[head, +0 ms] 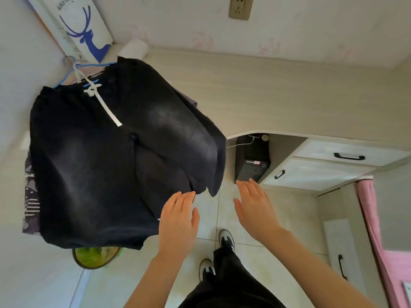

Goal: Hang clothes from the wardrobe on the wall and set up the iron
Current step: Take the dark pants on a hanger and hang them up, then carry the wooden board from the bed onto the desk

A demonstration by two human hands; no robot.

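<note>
shorts point(106, 165) on hanger point(89, 67), left | desk point(266, 96) right | computer tower point(252, 158) under desk | bin point(95, 256) below shorts | hands point(178, 221) between

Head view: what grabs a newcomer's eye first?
The black shorts with a white drawstring fill the left half, hanging on a blue hanger against the wall. Just below and right of them, the left hand and right hand are spread open, holding nothing; the left fingertips are at the hem. A dark computer tower sits under the desk beyond.
</note>
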